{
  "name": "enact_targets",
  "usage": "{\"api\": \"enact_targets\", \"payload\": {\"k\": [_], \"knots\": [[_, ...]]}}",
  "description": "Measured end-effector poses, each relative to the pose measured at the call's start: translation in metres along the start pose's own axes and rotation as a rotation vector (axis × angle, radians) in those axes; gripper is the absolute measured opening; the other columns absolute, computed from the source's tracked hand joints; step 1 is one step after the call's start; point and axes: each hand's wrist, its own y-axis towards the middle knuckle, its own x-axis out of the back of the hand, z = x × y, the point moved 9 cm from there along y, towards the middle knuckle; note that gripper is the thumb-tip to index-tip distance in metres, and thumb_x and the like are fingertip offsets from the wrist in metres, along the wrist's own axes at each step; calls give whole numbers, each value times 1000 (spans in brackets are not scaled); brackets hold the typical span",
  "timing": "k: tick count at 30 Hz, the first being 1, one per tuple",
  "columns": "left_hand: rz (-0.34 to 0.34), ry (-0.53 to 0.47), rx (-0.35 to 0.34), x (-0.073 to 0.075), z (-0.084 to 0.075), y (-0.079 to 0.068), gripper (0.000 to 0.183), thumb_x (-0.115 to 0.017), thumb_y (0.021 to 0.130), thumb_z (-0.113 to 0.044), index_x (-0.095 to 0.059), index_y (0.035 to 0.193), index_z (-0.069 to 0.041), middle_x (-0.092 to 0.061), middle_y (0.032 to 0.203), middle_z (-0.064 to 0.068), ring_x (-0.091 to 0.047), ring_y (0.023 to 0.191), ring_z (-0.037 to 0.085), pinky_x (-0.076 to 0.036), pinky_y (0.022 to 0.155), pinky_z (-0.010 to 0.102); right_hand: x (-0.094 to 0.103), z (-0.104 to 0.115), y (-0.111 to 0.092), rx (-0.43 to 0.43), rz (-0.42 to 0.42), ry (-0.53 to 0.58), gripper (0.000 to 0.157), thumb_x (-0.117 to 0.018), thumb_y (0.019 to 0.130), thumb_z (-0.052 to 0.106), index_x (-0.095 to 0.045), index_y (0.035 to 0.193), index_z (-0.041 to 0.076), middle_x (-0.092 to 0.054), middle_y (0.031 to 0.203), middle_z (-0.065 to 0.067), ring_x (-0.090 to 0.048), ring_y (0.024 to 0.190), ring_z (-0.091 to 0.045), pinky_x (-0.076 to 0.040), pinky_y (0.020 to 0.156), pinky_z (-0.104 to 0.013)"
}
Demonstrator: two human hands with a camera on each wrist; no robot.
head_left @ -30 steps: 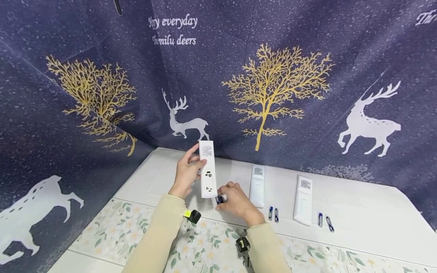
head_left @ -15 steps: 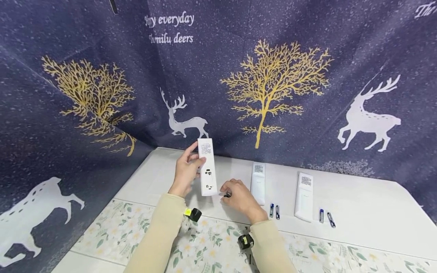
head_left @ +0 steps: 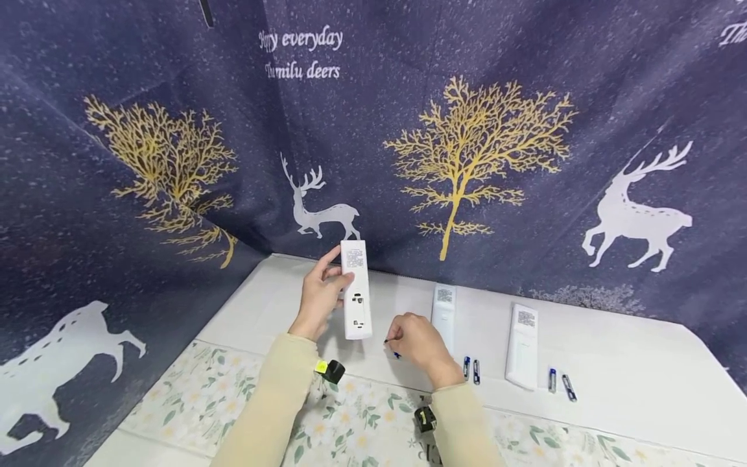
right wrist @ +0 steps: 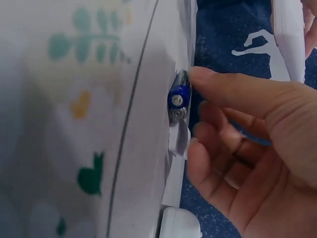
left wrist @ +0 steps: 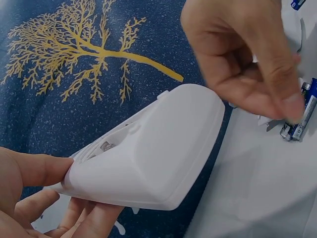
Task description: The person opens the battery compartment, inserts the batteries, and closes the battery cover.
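Observation:
My left hand (head_left: 318,298) holds up a white remote control (head_left: 357,305), its back facing me. Its battery compartment is uncovered, and metal contacts and a spring (left wrist: 107,146) show inside. To the right of the remote, my right hand (head_left: 419,340) is low over the table. Its thumb and fingers pinch blue-and-silver batteries (right wrist: 179,99), partly hidden by the fingers. A thin pale piece (right wrist: 181,139) shows beside them; its kind is unclear. The left wrist view also has the right hand (left wrist: 242,54) with its thumb across the batteries (left wrist: 306,111).
Two white remotes lie face down on the white table (head_left: 257,305): a nearer one (head_left: 445,318), partly behind the right hand, and a farther one (head_left: 522,347). Beside each lies a pair of batteries (head_left: 476,371). A dark curtain hangs behind; a floral cloth (head_left: 344,415) covers the front.
The right hand has moved right, away from the remote's lower end, with the batteries at its fingertips. The left hand and its remote have barely moved.

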Motion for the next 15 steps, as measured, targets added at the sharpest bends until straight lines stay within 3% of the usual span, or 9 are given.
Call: {"api": "enact_targets", "payload": {"k": [15], "knots": [[2, 7, 8, -3, 1, -1, 66, -70, 101, -4, -51, 160, -27, -66, 126, 14, -67, 88, 18, -54, 62, 27, -2, 0, 0, -53, 56, -89, 24, -92, 78, 3, -72, 72, 14, -69, 75, 5, -57, 68, -10, -55, 64, -32]]}}
